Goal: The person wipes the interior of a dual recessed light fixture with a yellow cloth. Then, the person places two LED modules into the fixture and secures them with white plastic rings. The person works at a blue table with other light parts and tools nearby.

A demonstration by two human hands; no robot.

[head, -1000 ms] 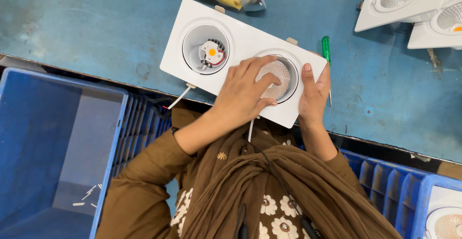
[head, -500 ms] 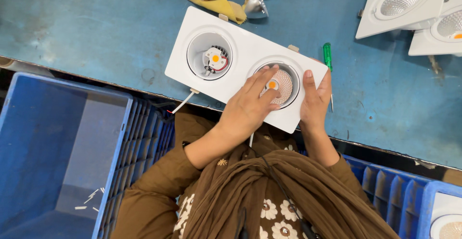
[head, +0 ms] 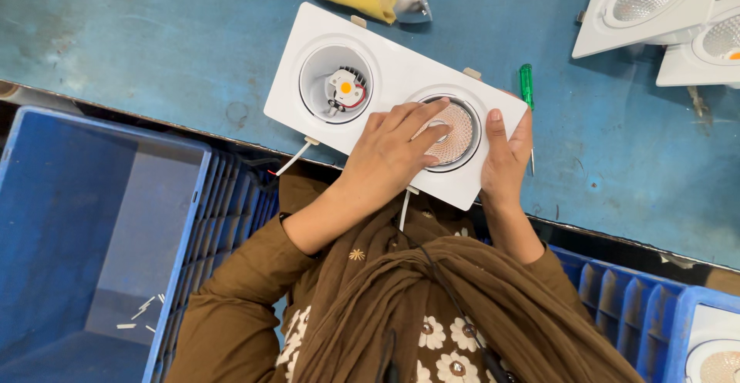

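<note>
Here, a white double light frame (head: pixel 401 90) lies on the blue table (head: pixel 154 44), near the table's middle. The left hand (head: pixel 389 156) lies flat and open on the frame, with its fingertips (head: pixel 441 126) pressing on the shiny round reflector (head: pixel 456 132) in the hole at the 3 o'clock end. The right hand (head: pixel 505 159) grips the frame's edge at that same end, thumb on top. The hole at the 9 o'clock end shows a small yellow light chip (head: pixel 344 88) with red wire. A green screwdriver (head: pixel 526 86) lies just beside the frame, at 1 o'clock from the right hand. A blue crate (head: pixel 77 236) sits at 8 o'clock. More white lights (head: pixel 655 5) rest at 2 o'clock.
</note>
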